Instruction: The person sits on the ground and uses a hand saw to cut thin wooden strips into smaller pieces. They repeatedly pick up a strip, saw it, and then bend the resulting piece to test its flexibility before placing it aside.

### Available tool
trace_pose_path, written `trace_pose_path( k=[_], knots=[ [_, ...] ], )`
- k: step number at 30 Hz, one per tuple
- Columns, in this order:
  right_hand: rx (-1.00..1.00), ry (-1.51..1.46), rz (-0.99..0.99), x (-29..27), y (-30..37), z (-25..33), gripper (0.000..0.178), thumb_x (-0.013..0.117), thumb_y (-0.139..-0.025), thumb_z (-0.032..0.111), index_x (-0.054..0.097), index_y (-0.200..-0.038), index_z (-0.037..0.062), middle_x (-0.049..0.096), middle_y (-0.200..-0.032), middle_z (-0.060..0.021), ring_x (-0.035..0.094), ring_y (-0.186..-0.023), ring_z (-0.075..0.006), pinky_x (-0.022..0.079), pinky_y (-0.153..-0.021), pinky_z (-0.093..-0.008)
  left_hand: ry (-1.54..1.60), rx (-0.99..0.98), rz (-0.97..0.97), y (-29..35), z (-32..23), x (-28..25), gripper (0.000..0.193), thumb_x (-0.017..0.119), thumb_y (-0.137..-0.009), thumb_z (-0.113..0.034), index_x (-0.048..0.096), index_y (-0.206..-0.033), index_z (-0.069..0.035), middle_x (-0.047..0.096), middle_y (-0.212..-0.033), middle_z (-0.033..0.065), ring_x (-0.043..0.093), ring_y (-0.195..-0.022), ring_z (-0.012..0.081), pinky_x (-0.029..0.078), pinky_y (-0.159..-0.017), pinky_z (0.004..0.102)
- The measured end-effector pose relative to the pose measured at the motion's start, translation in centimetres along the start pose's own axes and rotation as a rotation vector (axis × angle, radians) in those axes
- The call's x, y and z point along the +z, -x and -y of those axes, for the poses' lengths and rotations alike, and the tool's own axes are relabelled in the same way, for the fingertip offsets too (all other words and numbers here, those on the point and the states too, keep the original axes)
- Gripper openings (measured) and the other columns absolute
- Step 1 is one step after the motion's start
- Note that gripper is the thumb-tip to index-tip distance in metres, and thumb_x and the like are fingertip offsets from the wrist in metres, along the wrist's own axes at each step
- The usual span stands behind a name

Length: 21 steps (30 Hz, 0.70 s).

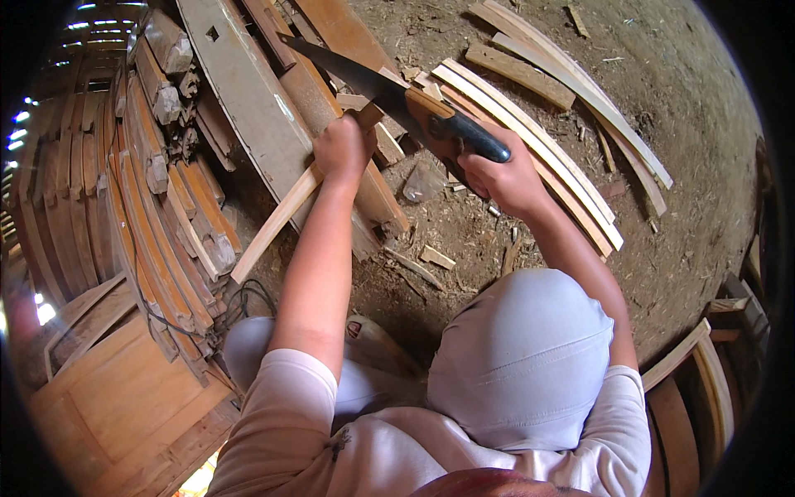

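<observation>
My right hand [512, 178] is wrapped round the black handle of a handsaw [352, 73], whose dark blade points to the far left. Closed in my left hand [343, 149] is a narrow wooden strip [277, 222]; one end slants down toward me and the other pokes out beside the saw blade. Blade and strip appear close together, but I cannot tell whether the teeth touch the wood. Beneath both hands lie a long grey board [248, 91] and a brown plank [385, 203].
Pale cut strips [571, 186] lie on the dirt floor at right, with more long pieces [617, 108] beyond. Stacked brown timber [149, 224] fills the left side, above a wooden panel [124, 398]. Small offcuts [437, 257] and shavings litter the ground. My bent knee [522, 348] rises below my right hand.
</observation>
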State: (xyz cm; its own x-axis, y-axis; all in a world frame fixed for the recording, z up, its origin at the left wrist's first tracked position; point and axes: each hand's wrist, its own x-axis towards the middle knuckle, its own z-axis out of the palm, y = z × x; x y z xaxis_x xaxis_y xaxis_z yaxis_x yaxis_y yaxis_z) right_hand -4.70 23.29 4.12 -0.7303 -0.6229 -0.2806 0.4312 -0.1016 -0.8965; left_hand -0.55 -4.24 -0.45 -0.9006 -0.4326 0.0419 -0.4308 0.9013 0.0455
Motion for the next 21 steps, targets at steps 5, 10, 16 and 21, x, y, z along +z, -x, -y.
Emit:
trace_pose_path(
  k=[5,10,16,21],
  knots=[
    [0.068,-0.092,0.002,-1.1,1.3,0.1,0.053,0.061,-0.089,0.0,0.059,-0.141,0.0023,0.051,-0.063,0.0028,0.045,-0.049,-0.0076,0.036,-0.046,-0.0258,-0.016,0.054,-0.02,0.7,0.0,0.5,0.022,0.076,-0.082,-0.025,0.075,-0.087,-0.004,0.074,-0.084,0.0241,0.074,-0.081,0.0437,0.06,-0.076,0.0519],
    [0.064,-0.07,-0.011,-1.0,3.3,-0.4,0.029,0.06,-0.089,-0.001,0.063,-0.118,-0.0007,0.053,-0.062,0.001,0.046,-0.049,-0.0075,0.036,-0.046,-0.0262,-0.08,0.071,-0.018,1.1,-0.1,1.1,0.023,0.081,-0.077,-0.026,0.073,-0.083,-0.005,0.074,-0.081,0.0217,0.074,-0.079,0.042,0.061,-0.075,0.0508],
    [0.057,-0.077,-0.043,-0.5,4.6,-0.9,0.043,0.06,-0.088,0.0,0.064,-0.131,0.0006,0.056,-0.067,0.0023,0.048,-0.053,-0.0061,0.039,-0.049,-0.0249,-0.103,0.102,-0.006,1.4,0.2,1.7,0.024,0.081,-0.078,-0.026,0.074,-0.085,-0.004,0.074,-0.081,0.0223,0.074,-0.079,0.0418,0.061,-0.074,0.0503],
    [0.017,-0.009,-0.028,0.0,3.2,-1.6,0.053,0.061,-0.086,0.003,0.061,-0.138,0.0006,0.057,-0.073,0.0031,0.05,-0.059,-0.0052,0.041,-0.055,-0.024,-0.045,0.037,0.021,0.8,0.4,1.4,0.024,0.074,-0.083,-0.027,0.076,-0.092,-0.004,0.074,-0.086,0.0251,0.074,-0.083,0.0432,0.06,-0.076,0.0521]
  ],
)
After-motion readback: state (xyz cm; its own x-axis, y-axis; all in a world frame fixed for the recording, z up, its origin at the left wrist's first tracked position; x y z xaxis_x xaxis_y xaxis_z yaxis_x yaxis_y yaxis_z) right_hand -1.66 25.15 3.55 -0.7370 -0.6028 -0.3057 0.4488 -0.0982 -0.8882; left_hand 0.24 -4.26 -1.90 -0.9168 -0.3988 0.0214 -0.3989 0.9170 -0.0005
